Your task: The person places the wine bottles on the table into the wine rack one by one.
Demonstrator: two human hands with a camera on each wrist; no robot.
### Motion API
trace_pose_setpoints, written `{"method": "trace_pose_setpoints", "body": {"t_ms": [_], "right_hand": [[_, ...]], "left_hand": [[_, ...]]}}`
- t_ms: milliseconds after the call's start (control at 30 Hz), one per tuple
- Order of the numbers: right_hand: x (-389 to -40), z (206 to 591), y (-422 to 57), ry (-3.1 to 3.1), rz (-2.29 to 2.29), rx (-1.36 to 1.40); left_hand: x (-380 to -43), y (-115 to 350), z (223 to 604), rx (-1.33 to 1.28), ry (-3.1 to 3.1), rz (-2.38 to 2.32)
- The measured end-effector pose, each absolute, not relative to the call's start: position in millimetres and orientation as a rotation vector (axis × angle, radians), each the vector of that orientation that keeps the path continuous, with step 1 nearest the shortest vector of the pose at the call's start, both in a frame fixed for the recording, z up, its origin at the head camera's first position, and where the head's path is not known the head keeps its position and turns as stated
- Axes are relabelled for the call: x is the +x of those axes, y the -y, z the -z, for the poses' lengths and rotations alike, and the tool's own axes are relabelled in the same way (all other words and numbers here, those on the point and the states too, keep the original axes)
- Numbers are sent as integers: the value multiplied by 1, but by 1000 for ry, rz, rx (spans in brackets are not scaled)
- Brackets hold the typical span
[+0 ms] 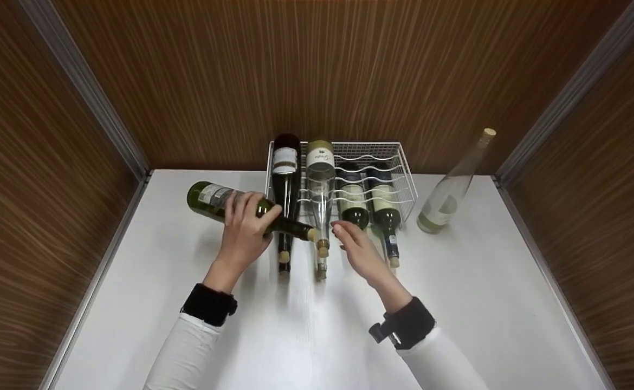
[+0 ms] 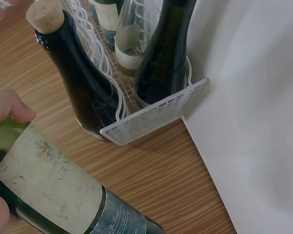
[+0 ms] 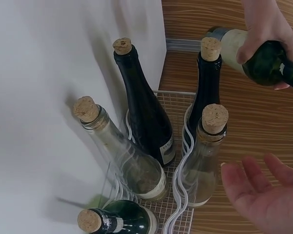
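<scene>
My left hand grips a corked green wine bottle around its body, left of a white wire rack. The bottle lies nearly level, its corked neck pointing right across the front of the racked bottles; the left wrist view shows its cream label close up. My right hand is empty, fingers loosely extended, just right of the necks of the clear bottles. In the right wrist view it appears apart from them. Dark bottles lie in the rack's left slot, one above another.
Two green bottles with pale labels lie lower in the rack's right part. A clear corked bottle stands upright on the white table, right of the rack. Wood-grain panels enclose the back and sides.
</scene>
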State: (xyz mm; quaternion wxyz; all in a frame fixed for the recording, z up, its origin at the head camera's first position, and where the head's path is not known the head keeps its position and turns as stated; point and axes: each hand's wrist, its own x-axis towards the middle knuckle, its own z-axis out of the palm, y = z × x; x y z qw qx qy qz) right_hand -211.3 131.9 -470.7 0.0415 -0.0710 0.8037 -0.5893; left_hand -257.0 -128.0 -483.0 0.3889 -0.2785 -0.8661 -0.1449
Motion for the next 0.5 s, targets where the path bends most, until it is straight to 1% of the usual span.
{"method": "trace_pose_setpoints", "body": {"t_ms": [267,500], "right_hand": [[-211,461,-121,-2375,1794,-300],[-207,454,-113,-2422,1590,-463]], "left_hand": [[-255,119,482,-785,2150,258],[-254,111,482,-830,2131,196]]}}
